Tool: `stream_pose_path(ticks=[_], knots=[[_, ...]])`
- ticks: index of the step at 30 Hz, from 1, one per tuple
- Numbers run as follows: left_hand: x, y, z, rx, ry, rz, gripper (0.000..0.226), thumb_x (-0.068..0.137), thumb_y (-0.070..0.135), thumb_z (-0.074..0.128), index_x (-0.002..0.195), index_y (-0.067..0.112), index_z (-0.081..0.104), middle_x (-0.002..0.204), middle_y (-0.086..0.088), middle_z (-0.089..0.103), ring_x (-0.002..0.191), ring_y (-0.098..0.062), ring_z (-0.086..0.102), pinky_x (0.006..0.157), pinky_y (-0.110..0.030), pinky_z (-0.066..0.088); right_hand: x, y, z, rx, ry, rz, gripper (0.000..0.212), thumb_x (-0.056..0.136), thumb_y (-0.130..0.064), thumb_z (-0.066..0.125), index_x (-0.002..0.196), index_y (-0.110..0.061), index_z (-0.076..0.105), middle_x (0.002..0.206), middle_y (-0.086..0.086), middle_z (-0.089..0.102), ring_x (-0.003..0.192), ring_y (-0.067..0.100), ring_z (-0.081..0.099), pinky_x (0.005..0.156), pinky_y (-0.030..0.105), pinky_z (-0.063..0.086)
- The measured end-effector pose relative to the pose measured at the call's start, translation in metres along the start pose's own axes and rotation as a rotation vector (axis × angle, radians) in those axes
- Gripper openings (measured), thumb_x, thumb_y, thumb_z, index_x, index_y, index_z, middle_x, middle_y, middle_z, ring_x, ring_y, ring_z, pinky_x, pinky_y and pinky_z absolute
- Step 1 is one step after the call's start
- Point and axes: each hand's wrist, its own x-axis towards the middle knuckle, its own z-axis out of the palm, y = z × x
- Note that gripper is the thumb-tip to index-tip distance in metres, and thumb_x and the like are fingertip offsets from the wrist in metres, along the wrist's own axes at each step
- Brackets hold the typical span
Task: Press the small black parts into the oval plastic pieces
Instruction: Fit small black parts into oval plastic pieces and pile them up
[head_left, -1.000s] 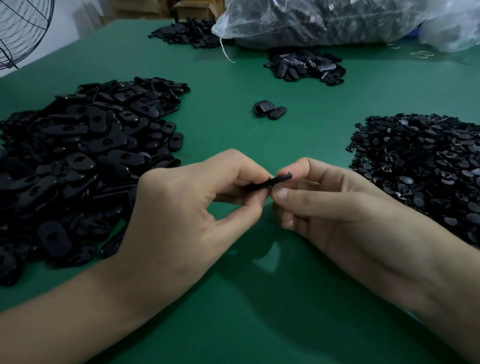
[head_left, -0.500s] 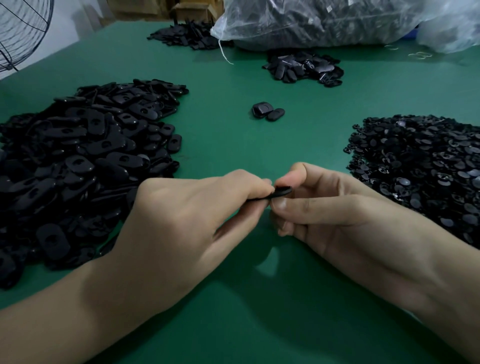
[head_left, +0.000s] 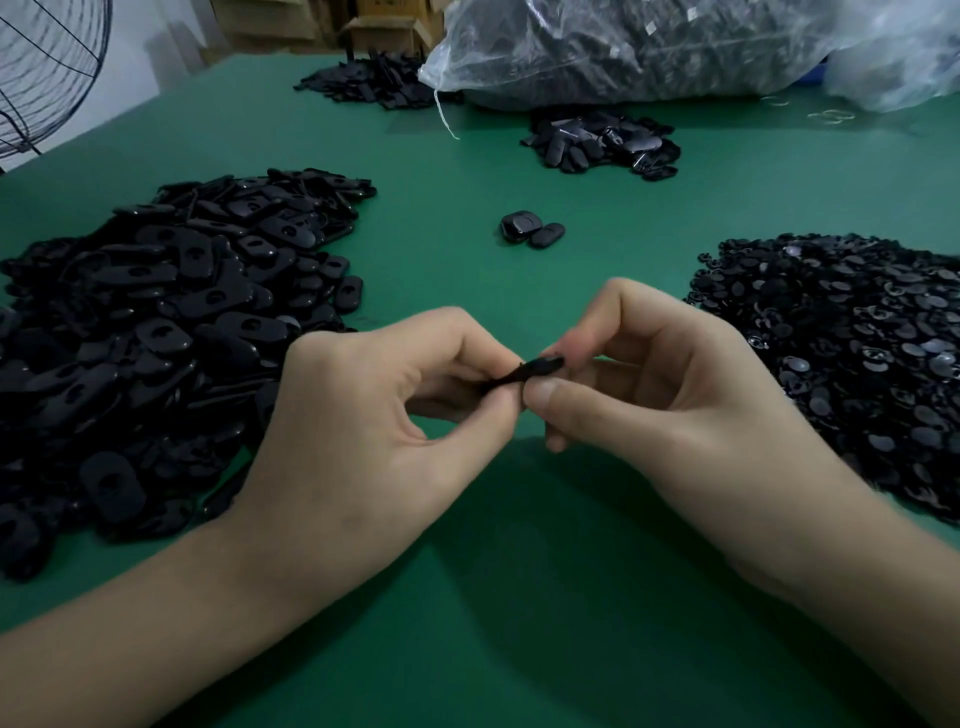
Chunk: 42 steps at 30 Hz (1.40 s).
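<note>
While both hands meet low over the green mat (head_left: 519, 613), the left hand (head_left: 374, 415) pinches one end of an oval piece (head_left: 530, 370) between thumb and forefinger, and the right hand (head_left: 675, 405) closes thumb and forefinger on the other end, so the piece hangs edge-on above the mat and clear of it. Whether a small black part already sits in its hole cannot be told, since the fingertips cover that spot. To press well, I would back the piece from below with one thumb and push straight down through the hole, not at a slant, because a thin piece held by its ends may flex and let the part cock sideways. The heap of oval pieces (head_left: 156, 332) lies just beside the left wrist and the heap of small parts (head_left: 857, 374) near the right, both within easy reach. Two loose pieces (head_left: 531, 232) lie touching each other farther out.
</note>
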Motion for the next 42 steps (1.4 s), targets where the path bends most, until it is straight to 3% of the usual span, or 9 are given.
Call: stream_pose_path(ticks=[5,12,15,17,21,26,30,36,42], knots=[[0.001,-0.005,0.004,-0.331,-0.057,-0.280,0.002,0.084,0.014,0.075,0.085,0.016,0.074,0.081,0.006,0.079,0.075,-0.012,0.078,0.071,-0.023,0.062,0.001,0.003,-0.002,-0.214,0.023,-0.048,0.013,0.092,-0.009,0.072,0.085,-0.009,0.062,0.078,0.009,0.072,0.065,0.025,0.070,0.068,0.050,0.058],[0.008,-0.008,0.003,-0.535,-0.243,-0.418,0.010,0.090,0.012,0.070,0.081,0.017,0.069,0.088,-0.005,0.080,0.078,-0.023,0.079,0.066,-0.026,0.061,0.002,0.005,-0.008,-0.426,0.052,-0.081,0.012,0.092,-0.029,0.069,0.082,-0.021,0.066,0.075,-0.002,0.072,0.062,0.016,0.068,0.063,0.047,0.057],[0.009,-0.009,0.004,-0.531,-0.239,-0.457,0.016,0.095,0.005,0.069,0.083,0.016,0.070,0.087,-0.007,0.079,0.076,-0.025,0.079,0.066,-0.026,0.061,0.004,0.006,-0.011,-0.453,0.046,-0.095,0.013,0.095,-0.023,0.070,0.082,-0.023,0.067,0.073,-0.008,0.072,0.062,0.011,0.066,0.059,0.037,0.055],[0.011,-0.006,0.004,-0.494,-0.255,-0.439,0.008,0.095,0.006,0.069,0.097,0.013,0.068,0.086,-0.006,0.079,0.077,-0.023,0.079,0.069,-0.027,0.062,0.005,0.007,-0.014,-0.330,0.033,-0.026,0.012,0.095,-0.020,0.070,0.083,-0.018,0.069,0.071,-0.004,0.073,0.057,0.011,0.064,0.053,0.025,0.049],[0.021,-0.001,-0.001,-0.253,-0.428,-0.195,0.055,0.088,0.015,0.077,0.136,0.031,0.055,0.095,0.008,0.079,0.085,-0.012,0.078,0.080,-0.024,0.060,0.008,0.005,-0.021,-0.141,0.030,0.093,0.019,0.097,-0.019,0.065,0.080,-0.011,0.068,0.071,0.005,0.071,0.053,0.017,0.057,0.046,0.020,0.038],[0.050,-0.006,-0.003,-0.134,-0.473,-0.141,0.048,0.081,0.028,0.086,0.125,0.030,0.068,0.087,0.012,0.079,0.079,-0.003,0.076,0.076,-0.017,0.058,0.012,0.006,-0.026,-0.056,0.079,0.174,0.021,0.098,-0.023,0.062,0.081,-0.012,0.068,0.072,0.006,0.069,0.050,0.017,0.052,0.041,0.022,0.034],[0.087,-0.027,0.009,0.096,-0.345,-0.122,0.048,0.078,0.044,0.084,0.123,0.033,0.071,0.096,0.011,0.075,0.087,0.003,0.071,0.082,-0.017,0.056,0.017,0.012,-0.032,-0.081,0.212,0.207,0.010,0.099,-0.024,0.063,0.099,-0.014,0.064,0.070,0.004,0.071,0.047,0.018,0.052,0.038,0.018,0.031],[0.156,-0.065,0.056,0.454,-0.369,-0.097,0.049,0.086,0.051,0.075,0.133,0.041,0.063,0.118,0.001,0.044,0.124,-0.022,0.045,0.109,-0.041,0.037,0.015,0.019,-0.031,-0.364,0.139,0.059,0.007,0.099,-0.025,0.062,0.092,-0.025,0.063,0.071,-0.001,0.073,0.047,0.017,0.058,0.049,0.023,0.040],[0.180,-0.090,0.083,0.536,-0.441,-0.264,0.048,0.095,0.056,0.062,0.141,0.048,0.052,0.145,-0.003,0.040,0.140,-0.027,0.027,0.112,-0.046,0.022,0.014,0.015,-0.029,-0.487,0.160,-0.030,0.011,0.096,-0.024,0.063,0.086,-0.025,0.063,0.068,-0.004,0.072,0.051,0.011,0.058,0.060,0.034,0.051]])
